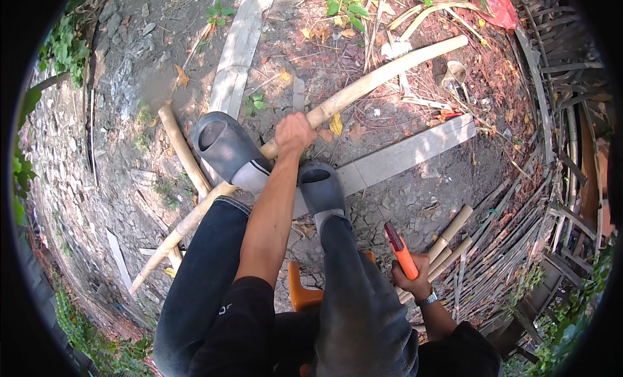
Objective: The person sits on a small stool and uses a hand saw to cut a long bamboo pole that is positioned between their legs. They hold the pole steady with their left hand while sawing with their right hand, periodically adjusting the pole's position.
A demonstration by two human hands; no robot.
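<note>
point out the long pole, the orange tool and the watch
Long pole (332,105): head view, on its shaft just beyond the left hand (295,133).
Orange tool (403,255): head view, on its orange handle.
Watch (429,298): head view, on its silver-coloured band.

Two hands (295,133), two grey clogs (324,192), one orange-handled tool (405,257), one wristwatch (428,299).

Red plastic (502,12), upper right; green foliage (70,49), upper left.
</note>
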